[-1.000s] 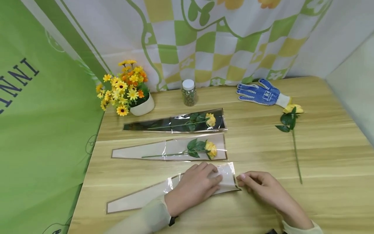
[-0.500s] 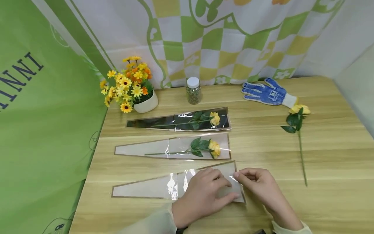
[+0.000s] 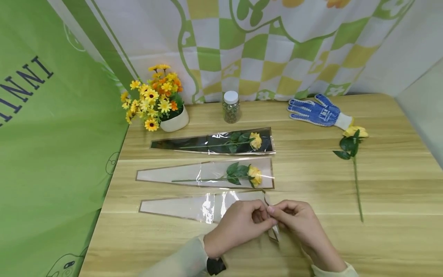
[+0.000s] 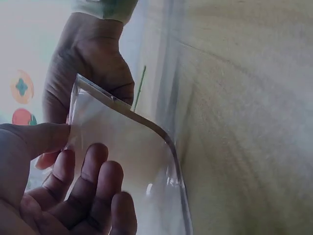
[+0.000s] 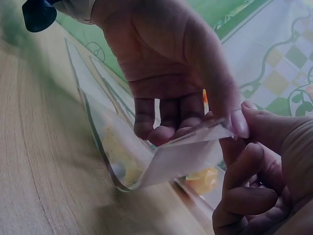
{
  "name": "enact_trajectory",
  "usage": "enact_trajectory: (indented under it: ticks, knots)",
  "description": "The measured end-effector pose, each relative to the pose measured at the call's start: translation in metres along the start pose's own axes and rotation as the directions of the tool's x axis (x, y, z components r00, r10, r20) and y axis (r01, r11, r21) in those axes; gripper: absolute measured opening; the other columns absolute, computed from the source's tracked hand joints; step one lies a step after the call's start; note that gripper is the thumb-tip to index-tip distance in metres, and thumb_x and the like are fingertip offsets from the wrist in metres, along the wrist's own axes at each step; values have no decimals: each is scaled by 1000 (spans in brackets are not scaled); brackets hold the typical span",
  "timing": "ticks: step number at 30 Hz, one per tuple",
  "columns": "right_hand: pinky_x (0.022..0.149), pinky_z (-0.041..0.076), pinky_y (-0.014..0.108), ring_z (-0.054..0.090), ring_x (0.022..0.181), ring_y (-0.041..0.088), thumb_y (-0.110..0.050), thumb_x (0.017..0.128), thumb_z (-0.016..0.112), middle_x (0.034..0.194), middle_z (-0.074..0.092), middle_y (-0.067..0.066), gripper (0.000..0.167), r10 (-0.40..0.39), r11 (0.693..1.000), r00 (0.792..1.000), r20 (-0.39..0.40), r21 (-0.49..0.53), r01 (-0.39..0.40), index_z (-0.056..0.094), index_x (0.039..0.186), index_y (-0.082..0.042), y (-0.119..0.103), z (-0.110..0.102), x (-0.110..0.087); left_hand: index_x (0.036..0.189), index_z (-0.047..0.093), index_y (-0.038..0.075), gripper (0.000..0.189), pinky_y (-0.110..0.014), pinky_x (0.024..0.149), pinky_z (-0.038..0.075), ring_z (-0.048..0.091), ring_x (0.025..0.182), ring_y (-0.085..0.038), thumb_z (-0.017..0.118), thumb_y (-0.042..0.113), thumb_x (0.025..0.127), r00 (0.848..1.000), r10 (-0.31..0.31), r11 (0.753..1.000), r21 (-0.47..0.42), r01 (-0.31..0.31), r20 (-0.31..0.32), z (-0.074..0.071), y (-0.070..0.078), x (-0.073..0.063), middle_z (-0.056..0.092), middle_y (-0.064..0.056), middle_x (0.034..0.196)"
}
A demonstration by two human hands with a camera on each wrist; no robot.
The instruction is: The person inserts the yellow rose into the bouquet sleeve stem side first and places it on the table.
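Observation:
A tapered flower sleeve [image 3: 169,206], pale with a brown border and shiny clear film, lies nearest the person, its wide mouth lifted and bent. My left hand [image 3: 238,225] pinches the mouth edge between thumb and forefinger; in the left wrist view the other fingers of this hand [image 4: 93,191] curl loosely before the film. Opposite it, my right hand [image 3: 302,227] pinches the same edge, thumb meeting the left fingertips. The right wrist view shows both hands' tips together at one corner of the sleeve [image 5: 181,159], its film folded up.
Beyond lie a pale sleeve [image 3: 155,175] and a black sleeve [image 3: 162,144], each holding a yellow rose. A loose yellow rose [image 3: 355,132] lies at right beside a blue-and-white work glove [image 3: 316,111]. A lidded jar [image 3: 231,109] and potted flowers [image 3: 174,120] stand at the back.
The near sleeve has been straightened, then its wide end lifted and bent up. My left hand went from resting on the film to pinching its edge; the right hand moved left to meet it.

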State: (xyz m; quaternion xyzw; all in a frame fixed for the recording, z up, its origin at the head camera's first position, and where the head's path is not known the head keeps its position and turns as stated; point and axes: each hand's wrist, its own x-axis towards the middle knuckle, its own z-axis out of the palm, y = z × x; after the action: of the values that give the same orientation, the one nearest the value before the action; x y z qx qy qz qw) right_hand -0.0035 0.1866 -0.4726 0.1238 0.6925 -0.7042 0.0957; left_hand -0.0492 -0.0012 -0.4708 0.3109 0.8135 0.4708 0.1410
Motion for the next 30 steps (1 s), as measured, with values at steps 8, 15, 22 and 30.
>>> enact_trajectory:
  ticks: [8,15,22,30]
  knots:
    - [47,38,17,46,54,8,-10,92,76,59,53,0,21,39,999,999,-15,-24,-40,72,90,11,5,-1,5,87,68,16,16,-19,65,55,60,68,-1,71,29,95,987,-138,957,-246,155,86,-4,-10,-1,64,14,77]
    - [51,45,21,52,59,11,-14,90,80,66,60,2,21,38,994,997,-65,-102,-44,73,91,6,5,-4,4,83,68,17,14,-20,57,51,58,63,-4,62,19,96,982,-176,954,-235,187,69,-12,-13,-2,64,11,73]
    - [55,53,24,61,65,13,-16,89,81,77,69,3,15,-107,941,994,-2,-323,100,73,92,-3,-1,4,2,81,68,20,11,-19,58,51,57,64,-1,63,20,91,984,-166,975,-137,173,61,-10,-14,1,62,14,72]
    - [49,47,23,55,58,8,-16,93,76,71,62,-9,15,-174,824,984,44,-540,170,73,106,-9,-7,3,-1,68,60,24,19,-17,47,42,48,54,1,64,24,86,988,-134,989,66,130,73,-4,-16,5,53,19,63]
